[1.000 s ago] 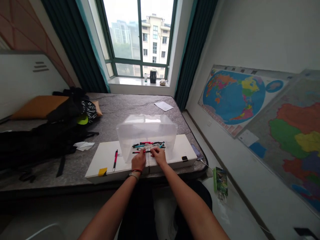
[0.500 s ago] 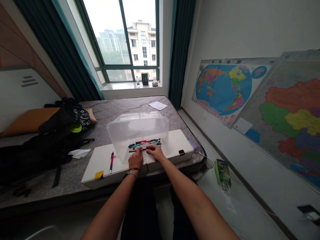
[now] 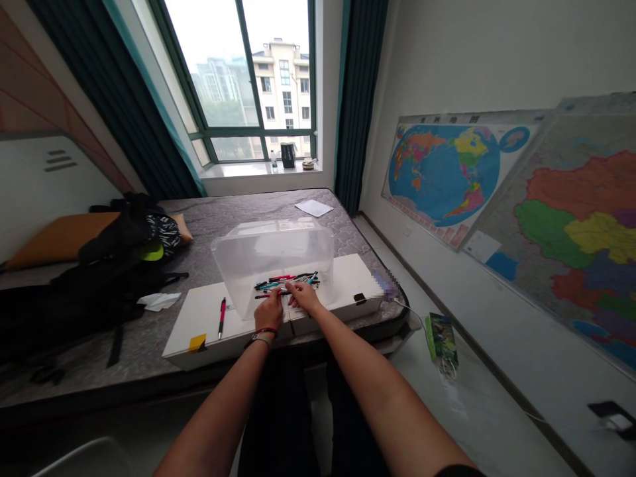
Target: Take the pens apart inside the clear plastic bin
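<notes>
My left hand [image 3: 269, 311], with a red band and a bracelet at its wrist, is closed on a slim red-and-black pen [image 3: 261, 297] whose end sticks out to the left. Close beside it, my right hand [image 3: 303, 297] has its fingers pinched at the pen's other end; the fingers partly hide it. Just beyond both hands lies a pile of pens [image 3: 278, 280] in black, red and teal, inside a clear plastic bin [image 3: 273, 252] resting on its side. A lone red-and-black pen [image 3: 222, 318] lies to the left.
White boxes [image 3: 193, 318] under the bin bear yellow [image 3: 197, 342] and black tabs. They stand on a grey mattress [image 3: 199, 212]. Black bags [image 3: 74, 291] and a crumpled tissue [image 3: 159, 302] lie left, a paper sheet [image 3: 314, 208] at the back. A green package [image 3: 442, 338] sits on the floor.
My right hand has shifted slightly left and up, its fingers now reaching further over the pen. My left hand stays nearly in place. The view has tilted a little.
</notes>
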`<action>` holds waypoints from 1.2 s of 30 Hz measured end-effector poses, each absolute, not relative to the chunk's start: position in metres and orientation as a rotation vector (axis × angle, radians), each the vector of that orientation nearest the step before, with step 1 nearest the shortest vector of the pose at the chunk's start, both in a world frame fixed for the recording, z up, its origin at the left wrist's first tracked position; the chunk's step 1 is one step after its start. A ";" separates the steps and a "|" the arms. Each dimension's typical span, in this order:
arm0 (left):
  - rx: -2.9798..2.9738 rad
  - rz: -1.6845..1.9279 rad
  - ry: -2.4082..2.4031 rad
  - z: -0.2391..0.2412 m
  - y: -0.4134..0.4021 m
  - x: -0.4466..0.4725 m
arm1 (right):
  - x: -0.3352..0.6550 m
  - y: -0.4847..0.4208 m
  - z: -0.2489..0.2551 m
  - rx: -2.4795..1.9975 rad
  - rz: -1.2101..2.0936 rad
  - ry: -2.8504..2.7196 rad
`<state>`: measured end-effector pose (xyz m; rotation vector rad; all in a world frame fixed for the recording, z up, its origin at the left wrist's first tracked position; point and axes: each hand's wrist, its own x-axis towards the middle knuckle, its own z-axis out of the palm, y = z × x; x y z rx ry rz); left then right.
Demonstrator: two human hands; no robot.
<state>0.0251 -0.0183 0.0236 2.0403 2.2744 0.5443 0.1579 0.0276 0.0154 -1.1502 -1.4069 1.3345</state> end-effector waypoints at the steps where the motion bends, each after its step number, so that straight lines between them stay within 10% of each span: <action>1: 2.035 0.536 2.283 0.024 -0.018 0.026 | 0.159 0.027 0.017 -1.110 1.350 -1.386; 36: 2.046 0.513 2.345 0.023 -0.017 0.030 | 0.171 0.021 0.018 -1.052 1.493 -1.184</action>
